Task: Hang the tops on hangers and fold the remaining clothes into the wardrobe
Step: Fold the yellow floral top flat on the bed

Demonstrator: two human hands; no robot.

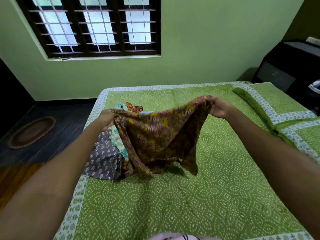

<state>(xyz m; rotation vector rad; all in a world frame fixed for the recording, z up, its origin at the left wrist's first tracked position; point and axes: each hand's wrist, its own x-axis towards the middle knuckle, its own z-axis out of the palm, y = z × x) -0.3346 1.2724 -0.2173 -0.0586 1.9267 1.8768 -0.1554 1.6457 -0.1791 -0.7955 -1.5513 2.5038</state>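
Garment (155,135), brown print, held above bed (216,170); left hand (108,116) and right hand (219,108) each pinch top edge. Advice: pull edge taut, find shoulders/waist first, bc pile (107,153) lies just beside.

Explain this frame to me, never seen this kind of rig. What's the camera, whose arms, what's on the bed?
There is no machine here. A person wears one wide-angle camera on the head, looking forward and down, so the two bare arms are theirs. The left hand and the right hand each grip the top edge of a brown and yellow printed garment, holding it spread above the bed; its lower end touches the green patterned bedspread. Behind it, on the bed's left side, lies a pile of other clothes, including a grey printed garment. A barred window is in the green wall beyond.
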